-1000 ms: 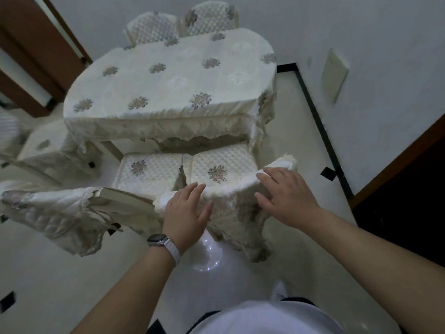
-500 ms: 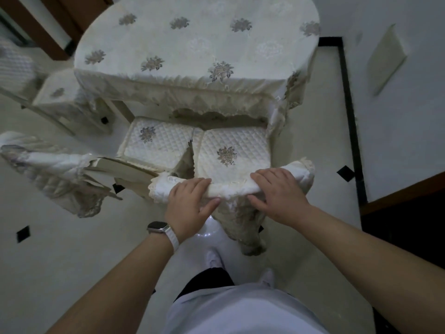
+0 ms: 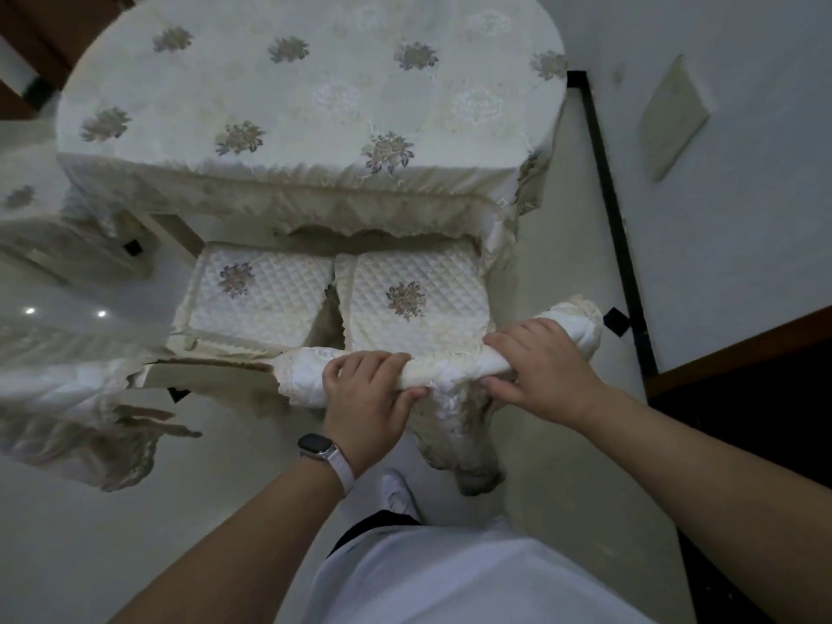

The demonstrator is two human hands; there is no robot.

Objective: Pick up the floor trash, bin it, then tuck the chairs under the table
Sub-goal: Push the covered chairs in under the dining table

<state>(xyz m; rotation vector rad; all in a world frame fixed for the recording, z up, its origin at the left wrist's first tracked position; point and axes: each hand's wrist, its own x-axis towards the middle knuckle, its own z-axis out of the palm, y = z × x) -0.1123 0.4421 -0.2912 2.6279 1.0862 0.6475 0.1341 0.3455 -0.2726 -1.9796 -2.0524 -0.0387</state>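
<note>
An oval table (image 3: 310,96) under a cream flowered cloth fills the top of the view. Two chairs with quilted cream seats stand side by side at its near edge. On the right chair (image 3: 416,297), both hands grip the padded top of the backrest: my left hand (image 3: 364,398) near its middle, my right hand (image 3: 538,367) toward its right end. The front of that seat lies under the cloth's fringe. The left chair (image 3: 259,292) stands beside it, its covered backrest (image 3: 67,394) reaching out to the left.
A third covered chair (image 3: 49,227) stands at the table's left end. A white wall with a black skirting line (image 3: 608,195) runs close along the right, with a dark doorway (image 3: 747,425) at lower right. Pale glossy floor lies around my feet.
Both hands have curled tighter over the right chair's backrest. The chair and I have moved closer to the table, and its seat now reaches under the cloth's edge.
</note>
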